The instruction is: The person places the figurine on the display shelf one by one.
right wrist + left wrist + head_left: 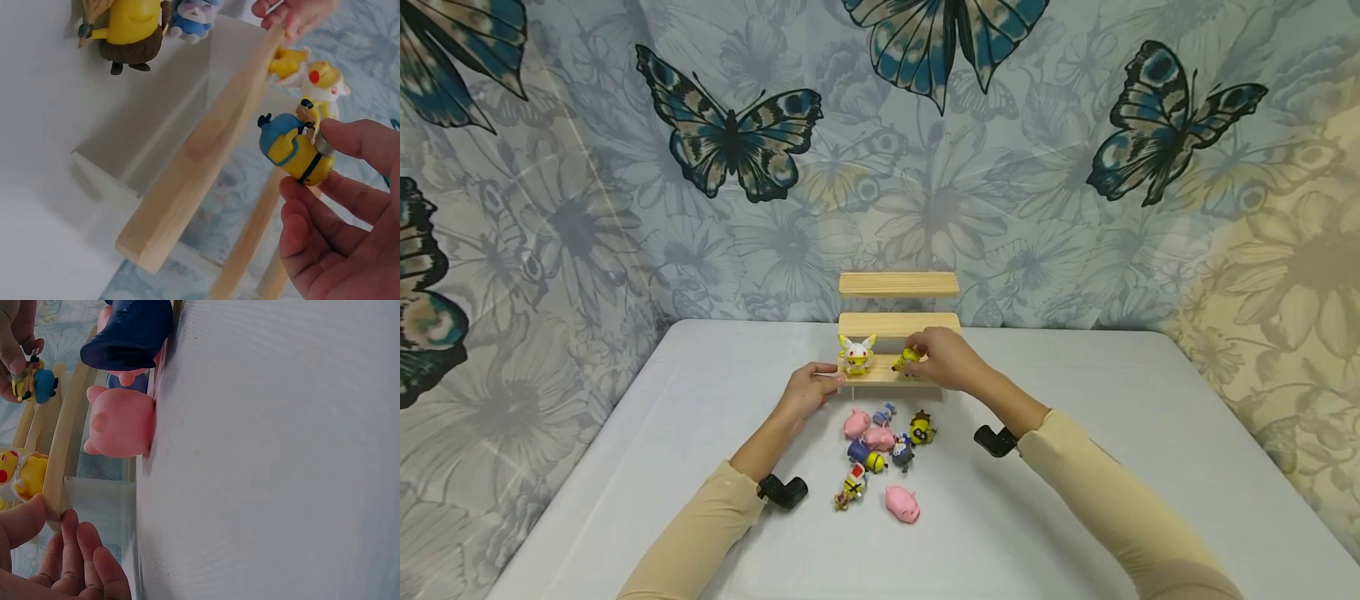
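The person's left hand [808,390] grips the left end of the lowest step of a small wooden stepped stand [898,284], thumb and fingers pinching the plank's edge, as the left wrist view shows close up. Just beside that hand, a yellow eared figure [856,354] stands upright on the same bottom step. Further right, the right hand [946,358] holds a little yellow minion toy in blue overalls [907,358] between thumb and fingertips, just above the bottom step and near the eared figure but apart from it. In front of the stand, between the two forearms, a heap of small toys [883,437] lies on the white table [1075,467]: pink pigs, another minion and a few blue figures, with one pink pig [902,503] lying a little apart, nearest the person. Behind the table hangs a butterfly-print cloth [730,133].
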`<state>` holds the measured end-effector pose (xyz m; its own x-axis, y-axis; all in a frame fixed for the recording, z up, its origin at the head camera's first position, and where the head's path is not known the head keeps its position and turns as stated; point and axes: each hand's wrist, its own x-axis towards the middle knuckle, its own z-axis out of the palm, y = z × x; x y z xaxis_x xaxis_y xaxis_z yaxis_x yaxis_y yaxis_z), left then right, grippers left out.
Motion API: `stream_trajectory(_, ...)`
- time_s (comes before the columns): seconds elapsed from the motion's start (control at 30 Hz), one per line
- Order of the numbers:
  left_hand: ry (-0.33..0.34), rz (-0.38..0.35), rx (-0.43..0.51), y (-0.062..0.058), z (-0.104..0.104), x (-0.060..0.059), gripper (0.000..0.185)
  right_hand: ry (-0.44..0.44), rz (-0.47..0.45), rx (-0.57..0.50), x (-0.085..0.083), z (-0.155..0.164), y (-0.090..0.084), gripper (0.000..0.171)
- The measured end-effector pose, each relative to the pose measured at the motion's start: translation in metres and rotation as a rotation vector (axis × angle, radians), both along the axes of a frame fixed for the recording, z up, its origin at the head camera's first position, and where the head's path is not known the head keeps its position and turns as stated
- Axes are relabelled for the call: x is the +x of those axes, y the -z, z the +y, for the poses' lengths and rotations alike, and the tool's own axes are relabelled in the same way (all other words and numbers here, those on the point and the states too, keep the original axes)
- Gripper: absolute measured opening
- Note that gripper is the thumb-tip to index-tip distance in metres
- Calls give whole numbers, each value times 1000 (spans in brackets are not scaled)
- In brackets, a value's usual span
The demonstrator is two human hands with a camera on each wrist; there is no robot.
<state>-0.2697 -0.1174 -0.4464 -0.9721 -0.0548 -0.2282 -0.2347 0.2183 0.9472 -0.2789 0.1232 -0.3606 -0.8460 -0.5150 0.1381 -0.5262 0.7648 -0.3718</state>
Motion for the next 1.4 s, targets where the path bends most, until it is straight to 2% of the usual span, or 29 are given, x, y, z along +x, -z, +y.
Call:
stream_trajectory(0.43, 5, 9, 6, 1, 0, -1, 37, -24, 25, 68, -8, -22, 5, 33)
stream_trajectory(0.97, 5, 1, 7, 2, 0, -1, 38, -38, -3, 26, -6, -24, 11, 40)
stream_trajectory(1.1, 8, 4, 10, 3, 0, -1, 37, -14, -4, 40, -1, -19, 5, 42)
stream_trajectory(1.2, 9, 3, 12, 4, 0, -1, 37, -14, 22, 36, 5, -14, -4, 36)
stream_trajectory(1.4, 4, 7, 14, 1, 0, -1, 37, -113, 87, 23, 14, -4, -21, 20)
